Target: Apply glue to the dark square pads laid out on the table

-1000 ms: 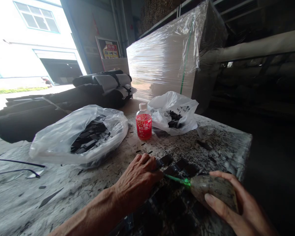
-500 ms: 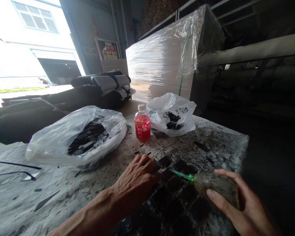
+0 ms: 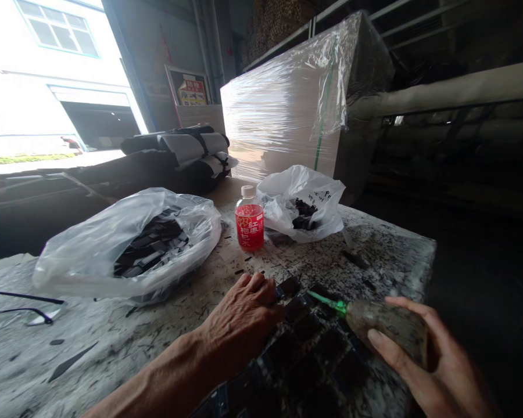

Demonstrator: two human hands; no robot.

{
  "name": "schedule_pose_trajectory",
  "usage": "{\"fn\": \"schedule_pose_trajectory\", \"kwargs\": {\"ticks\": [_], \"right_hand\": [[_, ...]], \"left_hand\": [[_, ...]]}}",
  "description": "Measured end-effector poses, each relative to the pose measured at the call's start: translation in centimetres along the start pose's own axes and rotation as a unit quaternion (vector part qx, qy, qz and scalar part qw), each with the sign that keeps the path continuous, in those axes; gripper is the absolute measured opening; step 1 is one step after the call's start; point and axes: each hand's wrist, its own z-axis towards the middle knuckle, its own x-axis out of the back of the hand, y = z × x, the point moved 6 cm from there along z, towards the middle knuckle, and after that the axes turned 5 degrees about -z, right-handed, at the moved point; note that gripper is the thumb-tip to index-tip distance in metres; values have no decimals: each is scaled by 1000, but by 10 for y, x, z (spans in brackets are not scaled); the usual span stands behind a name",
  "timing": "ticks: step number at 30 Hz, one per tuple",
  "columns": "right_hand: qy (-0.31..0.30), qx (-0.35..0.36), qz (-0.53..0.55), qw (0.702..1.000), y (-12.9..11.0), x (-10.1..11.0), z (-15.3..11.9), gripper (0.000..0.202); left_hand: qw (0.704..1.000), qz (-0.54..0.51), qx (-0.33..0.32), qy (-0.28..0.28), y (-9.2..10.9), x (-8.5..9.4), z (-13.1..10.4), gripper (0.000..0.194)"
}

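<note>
Squeeze bottle (image 3: 386, 334), stained grey-brown, is gripped in the right hand (image 3: 436, 363), thumb and fingers partly spread around its body, at 3 o'clock from the left hand (image 3: 242, 316). Its green nozzle (image 3: 329, 302) points toward 10 o'clock, over dark square pieces (image 3: 307, 328) on the tabletop (image 3: 113, 339); whether the tip touches them is unclear. The left hand curls beside those pieces, fingertips hidden, so I cannot tell if it pinches anything. From that hand, a red-labelled drink bottle (image 3: 250, 229) stands at 12 o'clock, a plastic bag (image 3: 78, 258) of black pieces (image 3: 150, 244) at 10, a smaller bag (image 3: 283, 188) at 1, eyeglasses (image 3: 30, 297) at 9.
</note>
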Motion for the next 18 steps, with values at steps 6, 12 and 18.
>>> {"fn": "schedule_pose_trajectory", "kwargs": {"ticks": [6, 12, 18], "right_hand": [[-5, 13, -5, 1000, 2, 2, -2, 58], [-29, 14, -26, 999, 4, 0, -2, 56], [-29, 4, -39, 999, 9, 2, -4, 57]], "left_hand": [[1000, 2, -3, -9, 0, 0, 5, 13], [1000, 1, -4, -19, 0, -1, 7, 8], [1000, -5, -1, -15, 0, -1, 8, 9]]}}
